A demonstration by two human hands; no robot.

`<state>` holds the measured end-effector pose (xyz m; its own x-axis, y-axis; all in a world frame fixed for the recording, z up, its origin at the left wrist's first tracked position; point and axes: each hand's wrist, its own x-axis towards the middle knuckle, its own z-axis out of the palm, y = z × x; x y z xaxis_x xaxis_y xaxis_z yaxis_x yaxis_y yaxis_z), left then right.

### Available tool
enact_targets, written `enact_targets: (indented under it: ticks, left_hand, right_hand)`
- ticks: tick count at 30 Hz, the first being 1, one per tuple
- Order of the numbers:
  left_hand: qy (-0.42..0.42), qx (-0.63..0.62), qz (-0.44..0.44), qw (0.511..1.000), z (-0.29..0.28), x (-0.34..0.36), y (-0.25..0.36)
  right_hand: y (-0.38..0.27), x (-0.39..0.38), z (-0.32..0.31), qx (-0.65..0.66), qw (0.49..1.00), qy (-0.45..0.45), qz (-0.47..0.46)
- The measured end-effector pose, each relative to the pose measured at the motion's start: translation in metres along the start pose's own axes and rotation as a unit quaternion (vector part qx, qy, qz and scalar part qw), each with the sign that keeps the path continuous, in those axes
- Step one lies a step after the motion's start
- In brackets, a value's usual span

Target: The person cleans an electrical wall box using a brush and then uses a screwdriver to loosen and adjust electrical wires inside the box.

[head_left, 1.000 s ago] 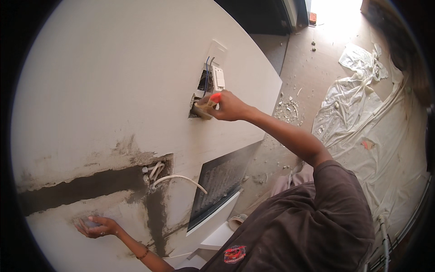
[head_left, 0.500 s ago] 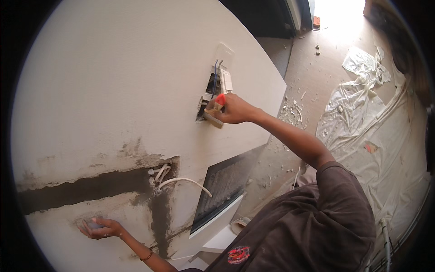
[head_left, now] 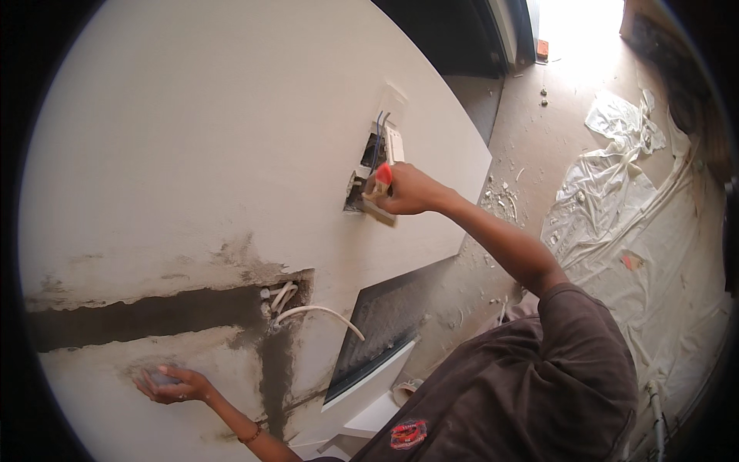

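Observation:
My right hand (head_left: 412, 189) is closed round a flat brush (head_left: 382, 179) with a red-tipped handle. Its blurred, pale bristle end is beside the lower open wall box (head_left: 355, 192). Just above is another open box (head_left: 372, 148) with thin blue wires (head_left: 380, 127) sticking out, and a white switch plate (head_left: 395, 144) hangs at its right side. At the lower left my left hand (head_left: 175, 386) is cupped palm up near the wall. Its fingers curl round something small and greyish that I cannot make out.
A grey filled channel (head_left: 146, 316) runs along the white wall to a hole with loose white cables (head_left: 286, 296). Below is a dark framed panel (head_left: 377, 327). Crumpled plastic sheeting (head_left: 600, 192) and rubble bits (head_left: 500, 202) lie on the floor to the right.
The whole view has shifted slightly. My right hand stays at the lower wall box with the brush, whose bristle end has moved a little. My left hand keeps its cupped pose.

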<state>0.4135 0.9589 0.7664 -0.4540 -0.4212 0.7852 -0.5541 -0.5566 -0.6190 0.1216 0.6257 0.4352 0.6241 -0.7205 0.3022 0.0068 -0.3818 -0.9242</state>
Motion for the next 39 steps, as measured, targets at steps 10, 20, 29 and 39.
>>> enact_targets:
  ticks: [10, 20, 29, 39]
  left_hand:
    - [-0.006, 0.015, -0.001, 1.000, -0.003, 0.001, 0.003]
    - [0.000, 0.012, 0.000, 1.000, -0.003, 0.005, 0.007]
    - [-0.003, 0.012, -0.004, 1.000, -0.003, 0.000, 0.003]
    - [-0.001, 0.003, -0.008, 1.000, -0.007, 0.000, -0.001]
  right_hand:
    - [0.012, 0.003, 0.009, 0.049, 0.997, 0.048, -0.022]
    - [0.012, -0.002, -0.001, 0.058, 0.998, 0.013, -0.028]
    - [-0.009, -0.002, 0.014, -0.037, 0.999, 0.013, -0.036]
    - [-0.041, -0.008, 0.009, -0.166, 0.985, -0.045, 0.015]
